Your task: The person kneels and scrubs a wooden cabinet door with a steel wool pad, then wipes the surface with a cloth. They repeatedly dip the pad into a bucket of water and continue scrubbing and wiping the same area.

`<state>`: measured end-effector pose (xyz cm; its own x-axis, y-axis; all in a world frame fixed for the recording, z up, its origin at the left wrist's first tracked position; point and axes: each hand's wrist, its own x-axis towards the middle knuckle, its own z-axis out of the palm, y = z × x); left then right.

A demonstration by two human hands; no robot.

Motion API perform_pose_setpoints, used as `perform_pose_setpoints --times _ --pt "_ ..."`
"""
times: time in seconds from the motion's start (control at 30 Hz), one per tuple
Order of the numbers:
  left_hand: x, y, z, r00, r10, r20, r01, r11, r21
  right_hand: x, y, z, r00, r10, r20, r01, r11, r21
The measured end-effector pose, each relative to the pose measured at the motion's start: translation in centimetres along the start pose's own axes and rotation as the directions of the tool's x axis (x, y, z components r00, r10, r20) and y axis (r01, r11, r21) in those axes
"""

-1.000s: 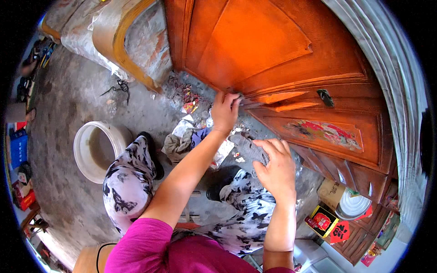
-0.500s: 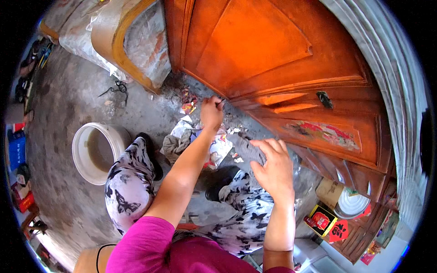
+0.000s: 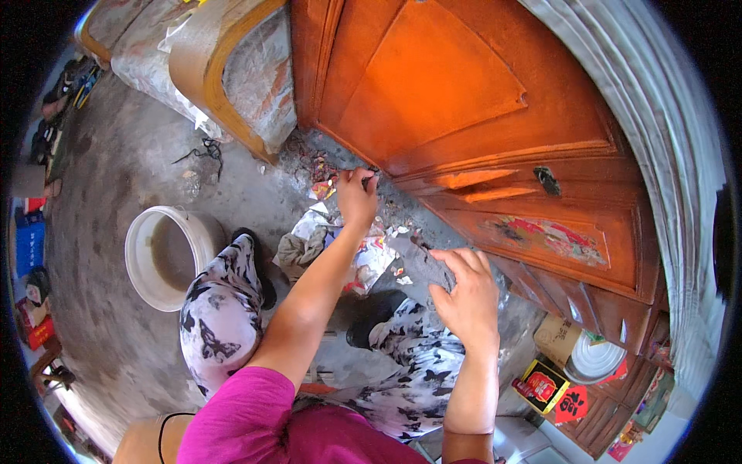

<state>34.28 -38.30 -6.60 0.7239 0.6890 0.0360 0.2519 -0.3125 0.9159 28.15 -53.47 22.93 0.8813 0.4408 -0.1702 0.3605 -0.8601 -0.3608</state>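
My left hand [image 3: 357,203] reaches low to the foot of the orange-brown wooden cabinet [image 3: 433,85]. Its fingers are closed around a small dark thing, mostly hidden by them. Nearer to me on the right, my right hand [image 3: 469,300] grips a grey cloth [image 3: 423,264] between thumb and fingers. The cloth hangs just above the littered floor. Between my feet and the cabinet lie crumpled papers [image 3: 376,260], a greyish-brown rag [image 3: 300,251] and scattered scraps along the cabinet's base.
A white bucket [image 3: 139,265] of murky water stands at my left. Beyond it, a wood-edged piece of furniture [image 3: 220,77] adjoins the cabinet, with a black cord [image 3: 209,155] on the concrete floor. To the right are a round metal tin [image 3: 593,359] and a yellow-black box [image 3: 539,385].
My left hand has shifted slightly at the cabinet's foot, fingers still closed. My right hand has moved a little lower, and the cloth with it. The view has shifted slightly.
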Motion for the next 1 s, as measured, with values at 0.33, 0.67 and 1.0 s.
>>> perform_pose_setpoints --times 0.33,0.67,1.0 --pt "1.7 13.1 -1.6 0.890 0.324 -0.322 -0.423 0.851 -0.312 0.0 -0.2 -0.2 1.000 -0.008 -0.003 0.008 1.000 0.017" --pt "1.4 5.1 1.1 0.977 -0.126 -0.173 0.041 0.903 -0.428 0.3 -0.5 -0.1 1.000 -0.005 0.021 0.005 1.000 -0.004" --pt "2.8 14.3 -2.9 0.805 0.506 -0.310 -0.582 0.774 -0.250 0.1 -0.3 -0.5 0.999 0.025 0.023 -0.025 1.000 0.000"
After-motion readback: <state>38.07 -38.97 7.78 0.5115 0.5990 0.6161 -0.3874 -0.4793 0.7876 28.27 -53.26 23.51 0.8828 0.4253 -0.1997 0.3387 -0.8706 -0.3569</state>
